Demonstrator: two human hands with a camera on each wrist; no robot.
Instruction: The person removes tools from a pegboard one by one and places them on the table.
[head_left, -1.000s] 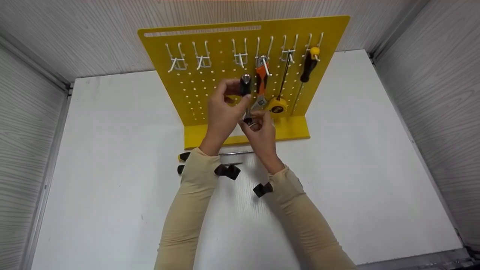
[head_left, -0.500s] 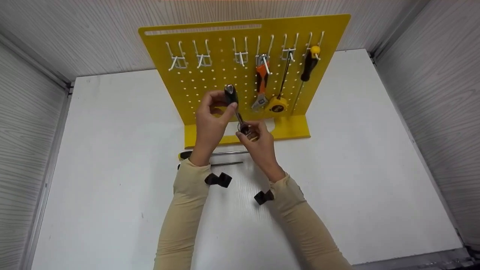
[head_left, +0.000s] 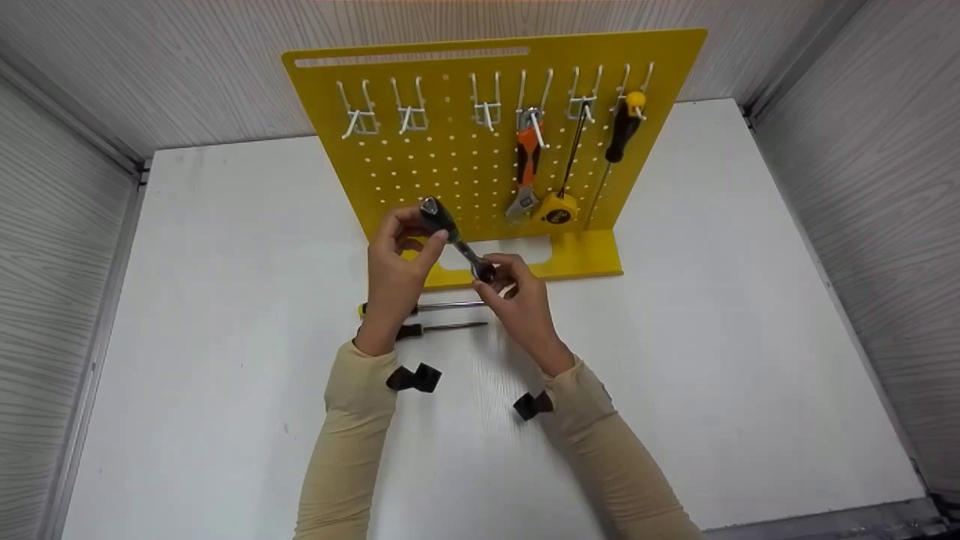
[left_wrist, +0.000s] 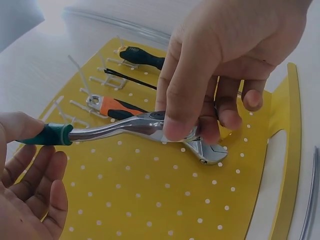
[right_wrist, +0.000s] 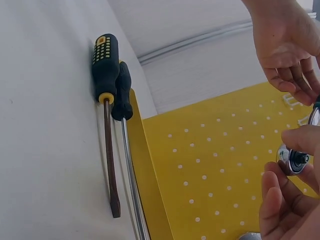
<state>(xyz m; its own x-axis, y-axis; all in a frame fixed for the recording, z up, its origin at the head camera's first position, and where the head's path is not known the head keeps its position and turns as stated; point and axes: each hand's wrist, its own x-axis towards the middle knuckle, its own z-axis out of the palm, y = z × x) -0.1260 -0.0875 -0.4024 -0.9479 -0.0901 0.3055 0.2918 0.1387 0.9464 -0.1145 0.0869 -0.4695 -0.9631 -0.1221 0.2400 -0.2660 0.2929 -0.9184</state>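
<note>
Both hands hold a ratchet wrench (head_left: 466, 252) in front of the yellow pegboard (head_left: 420, 169). My left hand (head_left: 396, 270) pinches its dark green grip between thumb and fingers. At the other end, my right hand (head_left: 525, 304) pinches the chrome head. The tool slants, grip up and left, head down and right. The left wrist view shows the bare chrome shaft (left_wrist: 107, 131) between the hands. A square drive (right_wrist: 300, 158) sticks out of the round head in the right wrist view.
An orange-handled adjustable wrench (head_left: 528, 154), a yellow tape measure (head_left: 557, 208) and a screwdriver (head_left: 622, 133) hang on the pegboard's right hooks. Three hooks to the left hold nothing. Two screwdrivers (right_wrist: 106, 75) lie on the white table (head_left: 225, 315) before the board's base, partly behind the left hand.
The ratchet wrench has come down and left, away from the hooks, and tilted from near upright to a slant. The left hand moved left and toward the body; the right hand shifted slightly downward.
</note>
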